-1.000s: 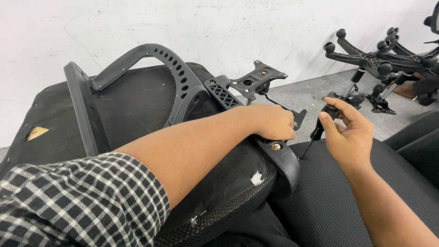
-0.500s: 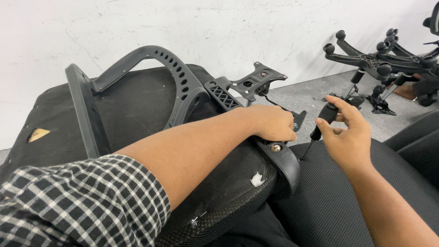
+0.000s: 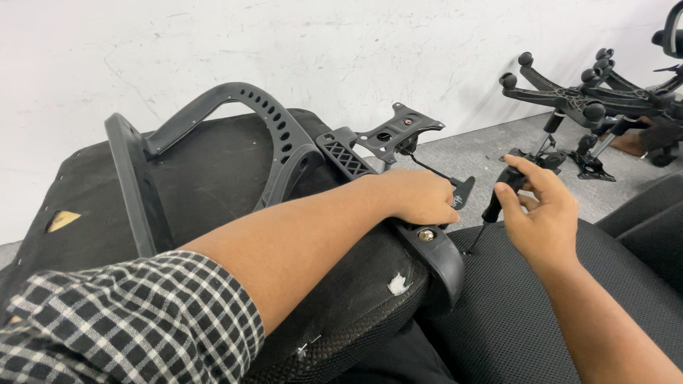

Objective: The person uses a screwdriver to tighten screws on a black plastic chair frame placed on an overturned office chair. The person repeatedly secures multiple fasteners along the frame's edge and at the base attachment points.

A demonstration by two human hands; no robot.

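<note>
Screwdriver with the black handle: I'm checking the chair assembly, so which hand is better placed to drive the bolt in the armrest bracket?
Right, probably. The right hand already grips the screwdriver, its tip down beside the bolt. The left hand rests on the armrest bracket, steadying it.

1. The left hand [image 3: 420, 195] lay palm-down, fingers curled over the armrest bracket [image 3: 437, 249], forearm stretched across.
2. The right hand [image 3: 544, 213] hovered just right of that bracket, fingers pinching a screwdriver handle [image 3: 501, 193].
</note>
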